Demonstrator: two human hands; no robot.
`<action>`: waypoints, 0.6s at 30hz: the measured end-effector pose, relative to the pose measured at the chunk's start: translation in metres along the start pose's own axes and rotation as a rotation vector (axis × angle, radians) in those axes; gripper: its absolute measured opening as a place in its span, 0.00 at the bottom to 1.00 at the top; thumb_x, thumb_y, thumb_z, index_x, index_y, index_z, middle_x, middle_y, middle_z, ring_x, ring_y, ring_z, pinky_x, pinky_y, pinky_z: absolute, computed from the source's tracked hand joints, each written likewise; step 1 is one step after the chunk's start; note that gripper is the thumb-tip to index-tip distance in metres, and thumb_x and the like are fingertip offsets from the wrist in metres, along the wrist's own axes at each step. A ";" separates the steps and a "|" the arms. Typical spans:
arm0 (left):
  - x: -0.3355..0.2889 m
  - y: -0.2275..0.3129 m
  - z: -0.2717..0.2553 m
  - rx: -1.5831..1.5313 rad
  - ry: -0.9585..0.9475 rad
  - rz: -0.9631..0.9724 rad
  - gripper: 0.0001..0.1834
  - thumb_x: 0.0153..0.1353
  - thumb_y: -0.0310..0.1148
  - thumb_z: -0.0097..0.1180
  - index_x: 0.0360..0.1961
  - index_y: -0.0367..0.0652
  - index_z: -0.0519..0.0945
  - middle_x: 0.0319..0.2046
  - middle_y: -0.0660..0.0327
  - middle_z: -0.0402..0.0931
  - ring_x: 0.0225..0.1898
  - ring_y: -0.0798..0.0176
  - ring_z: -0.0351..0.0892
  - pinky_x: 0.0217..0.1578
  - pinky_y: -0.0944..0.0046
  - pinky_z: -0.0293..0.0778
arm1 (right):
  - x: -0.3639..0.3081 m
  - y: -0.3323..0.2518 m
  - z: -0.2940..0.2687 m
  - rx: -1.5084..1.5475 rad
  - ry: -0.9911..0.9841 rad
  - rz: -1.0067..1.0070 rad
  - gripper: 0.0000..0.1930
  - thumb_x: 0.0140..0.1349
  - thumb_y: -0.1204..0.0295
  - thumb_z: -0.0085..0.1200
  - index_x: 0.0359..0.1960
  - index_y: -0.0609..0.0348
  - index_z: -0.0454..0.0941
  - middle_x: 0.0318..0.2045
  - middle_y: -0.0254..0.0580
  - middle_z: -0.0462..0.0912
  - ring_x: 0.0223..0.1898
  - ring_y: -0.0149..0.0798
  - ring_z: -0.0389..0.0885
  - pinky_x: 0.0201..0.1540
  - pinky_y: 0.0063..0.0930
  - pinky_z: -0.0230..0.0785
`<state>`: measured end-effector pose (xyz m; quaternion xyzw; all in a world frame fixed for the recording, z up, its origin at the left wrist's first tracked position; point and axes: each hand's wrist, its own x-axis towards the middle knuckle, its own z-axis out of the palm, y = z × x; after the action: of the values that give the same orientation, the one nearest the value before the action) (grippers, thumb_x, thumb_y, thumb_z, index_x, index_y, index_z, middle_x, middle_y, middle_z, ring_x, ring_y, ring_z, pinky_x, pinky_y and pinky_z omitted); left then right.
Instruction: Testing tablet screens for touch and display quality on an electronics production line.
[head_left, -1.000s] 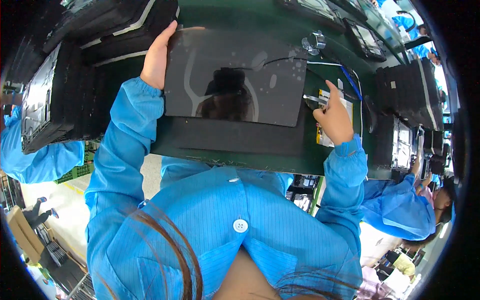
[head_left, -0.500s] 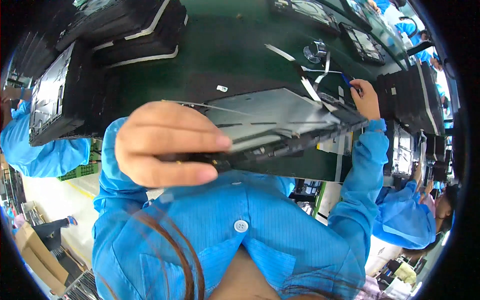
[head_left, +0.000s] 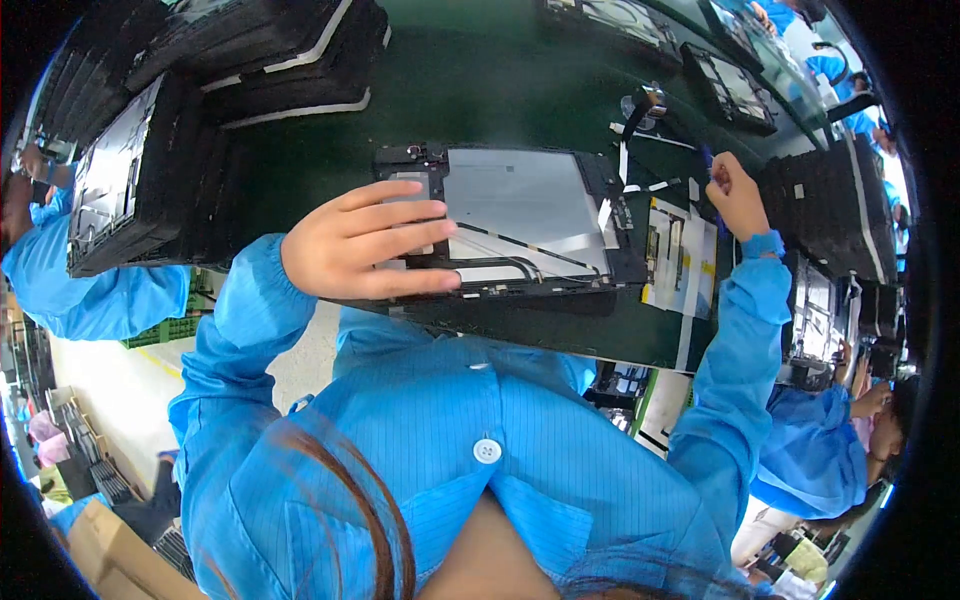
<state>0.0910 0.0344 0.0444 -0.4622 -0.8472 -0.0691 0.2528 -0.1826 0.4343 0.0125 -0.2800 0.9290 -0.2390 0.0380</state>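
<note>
A flat tablet-like housing, with a black frame and a grey metal plate, lies on the dark green table in front of me. My left hand rests across its left end, fingers stretched out and apart, covering part of that end. Off the housing's right side is my right hand, its fingers curled closed around a thin dark blue tool whose exact kind I cannot make out. White strips lie between that hand and the housing. A sheet with yellow-edged parts is just below them.
Stacks of black trays stand at the left and right. Behind the white strips sits a small round tape roll. More framed housings lie at the far right. Co-workers in blue are at both sides.
The housing has gone from tilted and raised to lying flat on the table. My left hand has lowered with it, fingers now spread on top. My right hand stays near the same place.
</note>
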 end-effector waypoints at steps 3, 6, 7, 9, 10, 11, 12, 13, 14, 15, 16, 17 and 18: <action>-0.014 0.009 0.004 0.047 -0.216 -0.224 0.24 0.47 0.29 0.54 0.50 0.55 0.73 0.48 0.56 0.69 0.51 0.53 0.68 0.54 0.51 0.65 | -0.010 -0.016 -0.015 0.317 -0.114 0.044 0.13 0.51 0.77 0.45 0.40 0.57 0.69 0.23 0.34 0.64 0.24 0.29 0.64 0.26 0.25 0.58; -0.012 0.020 0.003 0.033 -0.339 -0.501 0.26 0.47 0.25 0.52 0.51 0.53 0.71 0.53 0.56 0.65 0.56 0.51 0.62 0.57 0.51 0.60 | -0.028 -0.038 -0.013 1.232 -0.176 0.150 0.18 0.51 0.75 0.45 0.47 0.59 0.68 0.27 0.35 0.66 0.25 0.30 0.64 0.27 0.21 0.56; -0.011 0.025 0.003 0.136 -0.293 -0.683 0.27 0.48 0.23 0.50 0.52 0.52 0.70 0.54 0.55 0.64 0.56 0.51 0.62 0.56 0.53 0.60 | -0.034 -0.038 -0.008 1.570 -0.241 -0.026 0.22 0.52 0.72 0.46 0.51 0.64 0.64 0.30 0.38 0.67 0.28 0.32 0.65 0.31 0.22 0.62; -0.009 0.038 0.006 0.231 -0.218 -1.001 0.28 0.51 0.18 0.45 0.55 0.48 0.68 0.56 0.53 0.62 0.57 0.49 0.60 0.55 0.56 0.62 | -0.051 -0.061 0.005 1.772 -0.163 -0.053 0.24 0.53 0.71 0.46 0.53 0.65 0.62 0.31 0.38 0.67 0.28 0.33 0.66 0.34 0.22 0.64; -0.013 0.045 0.009 0.227 -0.221 -1.005 0.28 0.51 0.18 0.45 0.55 0.48 0.68 0.56 0.53 0.62 0.57 0.49 0.60 0.55 0.56 0.62 | -0.059 -0.072 0.011 1.970 -0.070 -0.088 0.25 0.54 0.70 0.47 0.54 0.65 0.60 0.32 0.39 0.67 0.29 0.34 0.68 0.37 0.23 0.66; -0.017 0.051 0.013 0.136 -0.103 -1.155 0.27 0.52 0.19 0.45 0.55 0.47 0.67 0.56 0.52 0.61 0.57 0.48 0.60 0.55 0.56 0.62 | -0.066 -0.076 0.018 1.895 0.014 0.001 0.24 0.55 0.68 0.48 0.52 0.65 0.61 0.29 0.39 0.68 0.28 0.34 0.69 0.35 0.23 0.68; -0.023 0.058 0.016 0.047 0.015 -1.303 0.26 0.54 0.19 0.44 0.56 0.46 0.66 0.57 0.52 0.61 0.57 0.47 0.60 0.55 0.57 0.62 | -0.070 -0.080 0.025 1.820 0.090 0.086 0.22 0.56 0.66 0.50 0.50 0.65 0.61 0.26 0.40 0.69 0.27 0.35 0.71 0.33 0.23 0.69; -0.029 0.064 0.023 0.035 0.034 -1.353 0.21 0.59 0.25 0.44 0.55 0.40 0.67 0.57 0.52 0.60 0.58 0.46 0.59 0.56 0.57 0.60 | -0.074 -0.088 0.029 1.637 -0.010 -0.043 0.19 0.58 0.61 0.48 0.43 0.62 0.62 0.21 0.39 0.69 0.22 0.34 0.70 0.27 0.22 0.67; -0.034 0.067 0.029 0.032 0.029 -1.361 0.21 0.59 0.25 0.44 0.55 0.40 0.67 0.57 0.52 0.60 0.58 0.46 0.59 0.56 0.57 0.60 | -0.076 -0.098 0.032 1.450 -0.105 -0.165 0.18 0.60 0.56 0.47 0.36 0.60 0.62 0.17 0.38 0.68 0.17 0.33 0.70 0.20 0.21 0.65; -0.038 0.071 0.035 0.072 0.005 -1.358 0.19 0.60 0.28 0.43 0.54 0.38 0.68 0.58 0.51 0.60 0.58 0.47 0.59 0.56 0.56 0.57 | -0.077 -0.113 0.037 1.231 -0.084 -0.077 0.22 0.62 0.48 0.40 0.27 0.54 0.57 0.12 0.37 0.67 0.10 0.31 0.65 0.13 0.20 0.58; -0.041 0.073 0.039 0.107 -0.023 -1.350 0.19 0.62 0.31 0.42 0.52 0.35 0.69 0.58 0.51 0.59 0.58 0.47 0.58 0.57 0.56 0.55 | -0.080 -0.118 0.047 1.243 -0.107 -0.040 0.24 0.63 0.47 0.34 0.34 0.59 0.64 0.14 0.39 0.70 0.13 0.32 0.69 0.16 0.19 0.60; -0.037 0.073 0.040 0.086 -0.014 -1.353 0.20 0.64 0.37 0.37 0.49 0.33 0.71 0.57 0.51 0.60 0.58 0.48 0.57 0.58 0.54 0.50 | -0.082 -0.133 0.053 1.218 -0.124 0.054 0.26 0.63 0.47 0.33 0.37 0.61 0.67 0.14 0.40 0.72 0.14 0.32 0.70 0.17 0.19 0.60; -0.037 0.072 0.040 0.083 -0.026 -1.364 0.20 0.64 0.37 0.37 0.49 0.33 0.71 0.57 0.51 0.60 0.58 0.48 0.57 0.58 0.54 0.50 | -0.085 -0.143 0.058 1.195 -0.142 0.147 0.29 0.63 0.46 0.32 0.41 0.63 0.70 0.15 0.40 0.73 0.16 0.33 0.72 0.18 0.18 0.61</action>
<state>0.1520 0.0617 -0.0162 0.1843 -0.9539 -0.1745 0.1600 -0.0274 0.3508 0.0223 -0.1606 0.6460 -0.6969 0.2669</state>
